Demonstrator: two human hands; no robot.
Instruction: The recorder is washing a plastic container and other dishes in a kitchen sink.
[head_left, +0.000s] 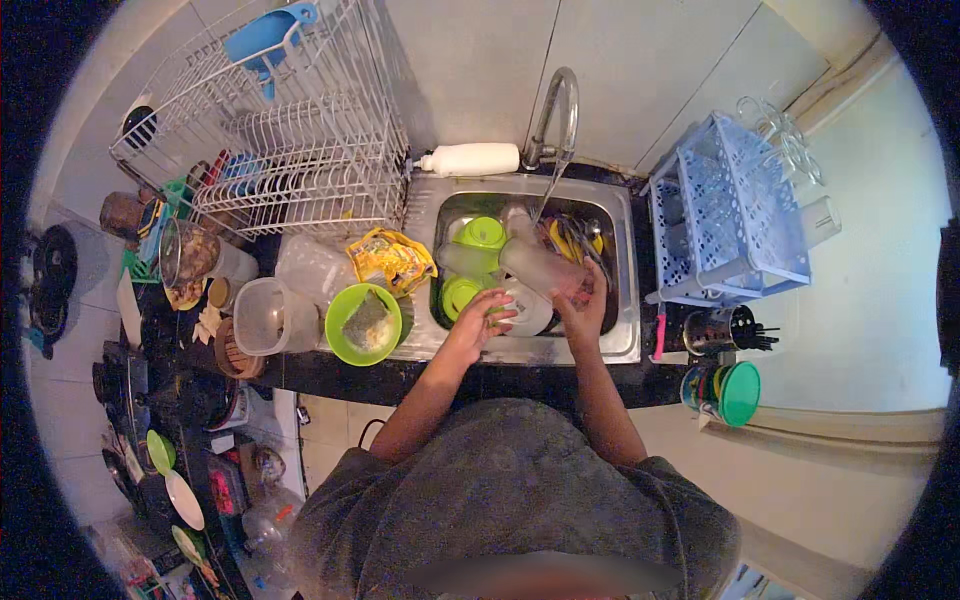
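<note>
My right hand (581, 304) grips a clear tumbler (544, 268), tilted over the steel sink (628, 300). My left hand (486, 319) is to its left, fingers apart and holding nothing, above the near part of the basin. Water runs from the curved chrome faucet (566, 97) into the sink, behind the tumbler. Green cups or bowls (481, 234) lie at the basin's left, with another clear vessel (459, 259) between them. A pale round dish (529, 307) sits below my hands. Several utensils, some with yellow parts (562, 240), fill the right side.
Left of the sink stand a green bowl (364, 324) holding a scouring pad, a yellow packet (391, 261) and a clear plastic container (261, 316). A white bottle (474, 160) lies behind the basin. A wire dish rack (300, 217) rises at left, a blue plastic rack (731, 210) at right.
</note>
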